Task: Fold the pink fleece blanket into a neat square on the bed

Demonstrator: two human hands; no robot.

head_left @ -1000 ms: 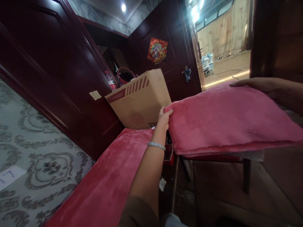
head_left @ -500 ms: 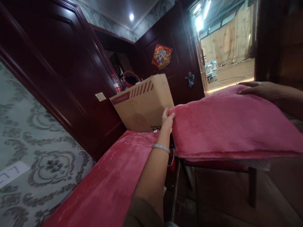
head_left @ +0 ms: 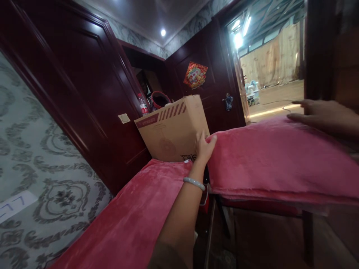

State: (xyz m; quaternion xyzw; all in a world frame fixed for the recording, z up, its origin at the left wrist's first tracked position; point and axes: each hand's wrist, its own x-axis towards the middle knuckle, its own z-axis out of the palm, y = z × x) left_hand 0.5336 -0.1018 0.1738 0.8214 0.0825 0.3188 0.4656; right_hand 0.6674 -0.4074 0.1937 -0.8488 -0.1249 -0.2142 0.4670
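A folded pink plush blanket lies flat on a dark wooden chair. My left hand pinches the blanket's near left corner, thumb on top; a pale bangle sits on that wrist. My right hand rests palm down on the blanket's far right edge, fingers spread. A second stretch of pink plush fabric covers the surface below my left arm.
A tilted cardboard box stands just behind my left hand, with a water bottle and a red bucket behind it. Dark red wooden panels and a door enclose the space. A bright doorway opens at the right.
The view has drifted so everything sits slightly lower and to the right. My left hand stays on the corner; my right hand has flattened onto the far edge.
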